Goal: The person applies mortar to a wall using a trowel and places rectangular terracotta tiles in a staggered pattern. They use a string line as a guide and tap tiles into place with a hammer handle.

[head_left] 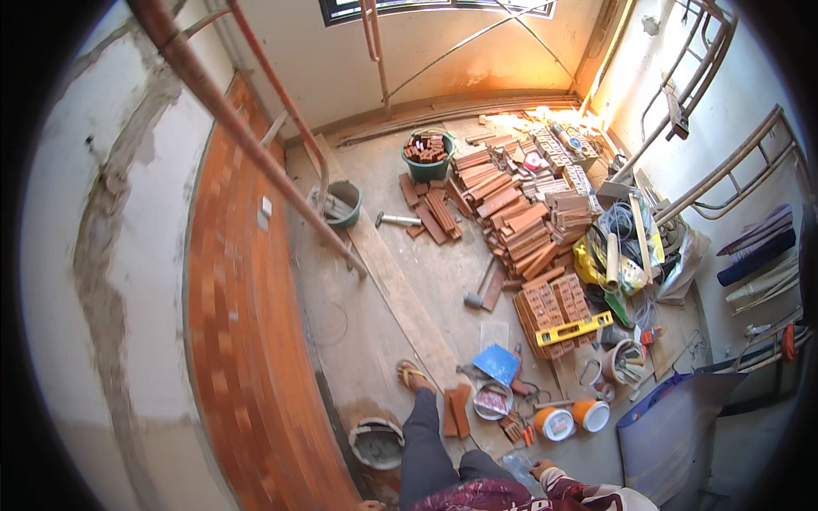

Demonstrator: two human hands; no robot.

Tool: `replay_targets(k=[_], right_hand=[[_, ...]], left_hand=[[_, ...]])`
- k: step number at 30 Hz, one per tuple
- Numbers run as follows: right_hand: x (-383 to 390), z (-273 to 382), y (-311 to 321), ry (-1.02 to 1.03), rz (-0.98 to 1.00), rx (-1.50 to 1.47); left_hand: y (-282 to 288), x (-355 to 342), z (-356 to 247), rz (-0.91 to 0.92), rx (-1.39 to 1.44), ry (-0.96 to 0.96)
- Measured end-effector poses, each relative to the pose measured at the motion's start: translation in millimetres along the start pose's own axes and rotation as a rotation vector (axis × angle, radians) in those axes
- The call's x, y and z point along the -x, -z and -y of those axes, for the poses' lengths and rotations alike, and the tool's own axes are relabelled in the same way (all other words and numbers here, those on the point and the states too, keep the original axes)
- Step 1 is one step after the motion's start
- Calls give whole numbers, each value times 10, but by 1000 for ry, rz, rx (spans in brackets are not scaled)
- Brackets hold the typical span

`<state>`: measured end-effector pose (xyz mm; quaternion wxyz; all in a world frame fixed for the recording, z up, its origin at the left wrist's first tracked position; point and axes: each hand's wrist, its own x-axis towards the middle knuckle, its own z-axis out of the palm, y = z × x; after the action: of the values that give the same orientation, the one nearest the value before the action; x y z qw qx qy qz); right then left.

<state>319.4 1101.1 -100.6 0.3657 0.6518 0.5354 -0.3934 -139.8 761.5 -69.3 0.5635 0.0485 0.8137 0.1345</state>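
My right hand (542,467) is low in the picture, right of my knee, with its fingers curled at a clear plastic thing (518,466). Whether that is a bottle or a bag I cannot make out. Only a sliver of my left hand (371,506) shows at the lower edge, its fingers mostly hidden. Near it stands a bucket of grey wet mix (377,444). Two reddish brick strips (457,410) lie beside my sandalled foot (414,373). Ahead of my right hand are orange-and-white tubs (555,423) and a bowl (492,400).
Brick strips (511,213) are piled across the floor, with a yellow spirit level (575,328) on one stack. A hammer (397,220) and green buckets (428,155) lie beyond. Scaffold poles (256,145) slant by the partly brick-clad left wall (247,341). Bags and cables crowd the right.
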Motion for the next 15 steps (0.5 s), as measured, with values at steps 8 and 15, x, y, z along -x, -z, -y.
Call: replay_targets(k=[8, 15], right_hand=[[-808, 2926, 1720, 492, -349, -145], [-1777, 4965, 3072, 497, -289, -144]], left_hand=[[1037, -773, -1950, -114, 258, -142], [1506, -605, -3309, -61, 307, -60]])
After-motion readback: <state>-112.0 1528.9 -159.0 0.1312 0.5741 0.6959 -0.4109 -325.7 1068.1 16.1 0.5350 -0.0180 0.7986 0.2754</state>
